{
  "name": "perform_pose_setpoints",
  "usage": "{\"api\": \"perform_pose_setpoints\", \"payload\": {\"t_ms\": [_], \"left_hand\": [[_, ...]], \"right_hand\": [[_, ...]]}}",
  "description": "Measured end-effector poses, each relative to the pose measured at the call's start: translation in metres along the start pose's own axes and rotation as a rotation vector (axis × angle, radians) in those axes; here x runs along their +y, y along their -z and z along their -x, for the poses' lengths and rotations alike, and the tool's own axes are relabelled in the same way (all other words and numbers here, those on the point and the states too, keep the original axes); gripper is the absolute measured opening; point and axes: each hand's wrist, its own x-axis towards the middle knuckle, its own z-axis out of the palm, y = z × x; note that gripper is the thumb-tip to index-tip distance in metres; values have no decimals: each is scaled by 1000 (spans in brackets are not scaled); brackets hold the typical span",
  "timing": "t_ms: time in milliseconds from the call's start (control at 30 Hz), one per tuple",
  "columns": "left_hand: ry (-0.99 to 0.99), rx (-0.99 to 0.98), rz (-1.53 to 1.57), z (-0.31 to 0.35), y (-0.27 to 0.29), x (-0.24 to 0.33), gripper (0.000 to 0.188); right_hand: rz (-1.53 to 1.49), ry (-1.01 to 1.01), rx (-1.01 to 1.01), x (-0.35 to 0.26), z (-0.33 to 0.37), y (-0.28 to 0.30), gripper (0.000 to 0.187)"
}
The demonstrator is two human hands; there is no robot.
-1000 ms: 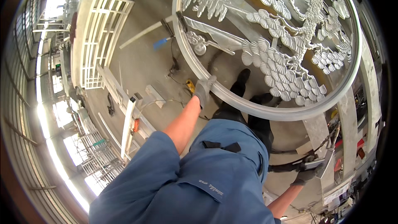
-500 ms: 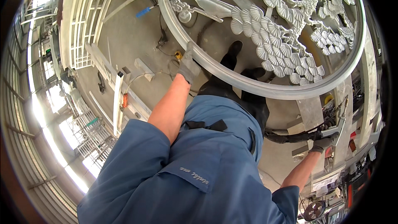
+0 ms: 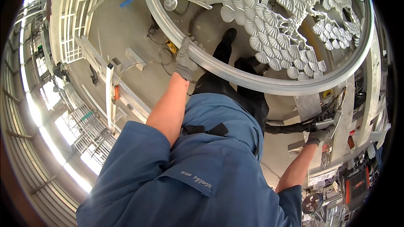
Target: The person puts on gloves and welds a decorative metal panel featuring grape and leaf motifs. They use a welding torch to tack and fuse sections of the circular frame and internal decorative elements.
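Observation:
A large round grey metal ring frame, filled with silver cast tree and fan-shaped leaf ornaments, spans the upper right in front of my body. My left hand, in a grey glove, is closed on the ring's near left rim, thumb on the near side and fingertips showing inside it. Low on the right, my gloved right hand is closed round what looks like a welding torch, a slim silver tool pointing up and away. A thick black cable runs left from beside that hand. Its fingers are partly hidden.
My feet stand under the ring. Left on the floor are a blue-handled tool, a yellow tool with cords and metal bars. Pale railings stand beyond. Metal beams and a cluttered bench area lie right.
The view has shifted, so the ring and floor items sit further left and slightly higher. My left hand stays on the rim, with more fingertips visible. My right hand still holds the torch.

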Motion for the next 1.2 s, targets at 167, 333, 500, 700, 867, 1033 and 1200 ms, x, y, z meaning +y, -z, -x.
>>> {"api": "perform_pose_setpoints", "payload": {"t_ms": [167, 333, 500, 700, 867, 1033, 1200], "left_hand": [[100, -42, 59, 36, -20, -18, 43], [93, 69, 19, 32, -29, -21, 33], [107, 83, -23, 17, -29, -18, 18], [47, -18, -56, 8, -45, 20, 14], [36, 59, -90, -11, -61, 36, 28], [102, 81, 78, -8, -56, 36, 41], [109, 80, 67, 14, -65, 8, 32]], "right_hand": [[211, 155, 87, 6, -25, 30, 69], [319, 53, 155, -2, -33, 44, 69], [666, -14, 245, -12, -21, 60, 75], [1198, 374, 412, -57, 103, -80, 53], [827, 571, -173, -50, 157, -196, 27], [1026, 630, -967, -3, 221, -312, 23], [1144, 565, -1270, 49, 244, -371, 37]]}}
